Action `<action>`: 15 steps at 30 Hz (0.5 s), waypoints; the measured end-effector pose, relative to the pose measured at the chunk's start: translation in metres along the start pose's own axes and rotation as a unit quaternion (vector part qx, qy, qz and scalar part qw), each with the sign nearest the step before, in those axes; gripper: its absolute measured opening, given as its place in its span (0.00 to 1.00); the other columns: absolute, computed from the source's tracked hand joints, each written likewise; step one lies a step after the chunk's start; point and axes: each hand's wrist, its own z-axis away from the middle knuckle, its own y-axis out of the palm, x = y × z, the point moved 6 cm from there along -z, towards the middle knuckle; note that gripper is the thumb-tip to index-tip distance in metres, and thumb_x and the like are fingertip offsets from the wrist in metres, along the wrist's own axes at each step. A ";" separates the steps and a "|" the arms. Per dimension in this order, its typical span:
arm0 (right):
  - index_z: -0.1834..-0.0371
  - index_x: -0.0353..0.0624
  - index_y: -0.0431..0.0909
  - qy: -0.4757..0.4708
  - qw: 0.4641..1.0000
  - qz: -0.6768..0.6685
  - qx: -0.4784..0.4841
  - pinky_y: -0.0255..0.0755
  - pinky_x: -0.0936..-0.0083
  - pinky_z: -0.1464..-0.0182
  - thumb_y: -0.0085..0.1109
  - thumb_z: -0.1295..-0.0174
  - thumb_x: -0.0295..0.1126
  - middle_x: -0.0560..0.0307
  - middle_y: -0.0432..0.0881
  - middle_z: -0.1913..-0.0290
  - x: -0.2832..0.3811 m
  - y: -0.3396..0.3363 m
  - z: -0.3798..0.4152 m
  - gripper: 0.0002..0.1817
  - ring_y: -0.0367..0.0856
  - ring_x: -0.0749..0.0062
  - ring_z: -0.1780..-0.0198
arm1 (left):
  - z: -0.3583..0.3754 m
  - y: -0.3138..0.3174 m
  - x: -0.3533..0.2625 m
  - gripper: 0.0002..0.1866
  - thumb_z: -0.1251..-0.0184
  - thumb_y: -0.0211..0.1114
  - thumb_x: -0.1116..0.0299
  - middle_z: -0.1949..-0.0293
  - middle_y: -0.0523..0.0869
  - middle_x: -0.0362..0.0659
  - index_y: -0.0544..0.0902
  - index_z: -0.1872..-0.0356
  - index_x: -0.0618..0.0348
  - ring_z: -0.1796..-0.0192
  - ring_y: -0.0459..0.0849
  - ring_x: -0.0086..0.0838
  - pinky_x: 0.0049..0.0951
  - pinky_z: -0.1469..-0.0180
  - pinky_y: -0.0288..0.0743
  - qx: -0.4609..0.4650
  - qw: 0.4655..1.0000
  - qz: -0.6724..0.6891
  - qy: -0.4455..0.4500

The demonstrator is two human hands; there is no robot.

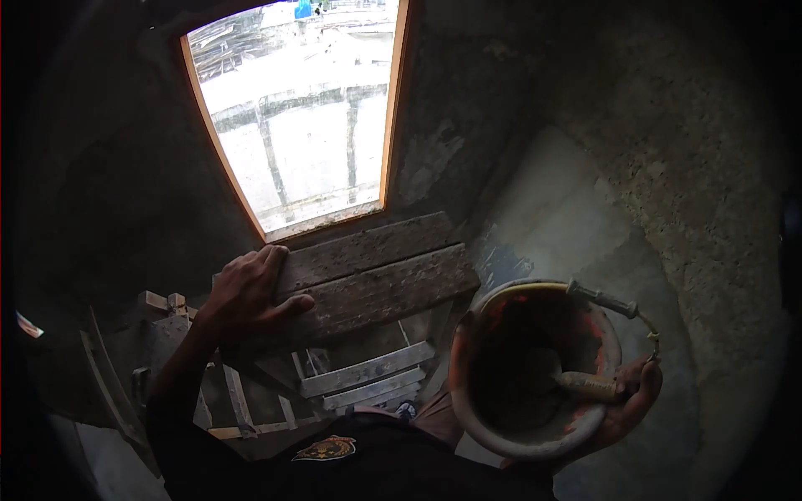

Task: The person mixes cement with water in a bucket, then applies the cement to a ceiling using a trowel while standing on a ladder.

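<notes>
My left hand (255, 294) grips the left end of a worn wooden plank top (376, 271), fingers bent over the far edge and thumb along the near side. At the right, my right hand (631, 409) is closed on the rim of a dirty bucket (468, 392), which tilts so that I see inside. In the bucket lies a trowel with a pale handle (589, 386); the handle's end meets my right fingers. Dark material, perhaps mortar, coats the inside. The bucket's wire handle with a grip (601, 298) hangs over the far right rim.
Below the plank top are the rungs (368, 371) of a wooden ladder-like stand. A bright window opening (301, 125) with an orange-brown frame is ahead. Rough, patchily plastered wall (585, 200) rises on the right. More wooden slats (238, 397) stand at lower left.
</notes>
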 end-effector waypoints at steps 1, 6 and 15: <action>0.80 0.45 0.64 -0.007 1.000 0.008 -0.018 0.53 0.83 0.81 0.58 0.37 0.42 0.70 0.53 0.86 -0.001 0.000 -0.002 0.19 0.55 0.84 0.85 | 0.001 0.000 0.000 0.41 0.43 0.55 0.32 0.60 0.79 0.58 0.71 0.53 0.69 0.56 0.80 0.50 0.46 0.51 0.70 -0.003 1.000 -0.007 -0.003; 0.79 0.45 0.64 -0.055 0.992 0.037 -0.108 0.53 0.85 0.77 0.57 0.37 0.39 0.68 0.55 0.83 0.018 0.015 -0.017 0.17 0.55 0.85 0.82 | -0.003 -0.005 -0.012 0.38 0.44 0.57 0.34 0.62 0.79 0.56 0.72 0.55 0.67 0.59 0.80 0.46 0.44 0.54 0.71 -0.021 0.999 -0.026 -0.016; 0.80 0.47 0.61 -0.018 0.996 0.065 -0.060 0.52 0.84 0.82 0.58 0.37 0.39 0.68 0.56 0.83 0.056 0.037 -0.092 0.19 0.56 0.85 0.84 | -0.003 -0.008 -0.006 0.35 0.42 0.58 0.38 0.64 0.79 0.54 0.73 0.56 0.67 0.59 0.79 0.45 0.41 0.54 0.71 -0.035 0.996 0.043 -0.070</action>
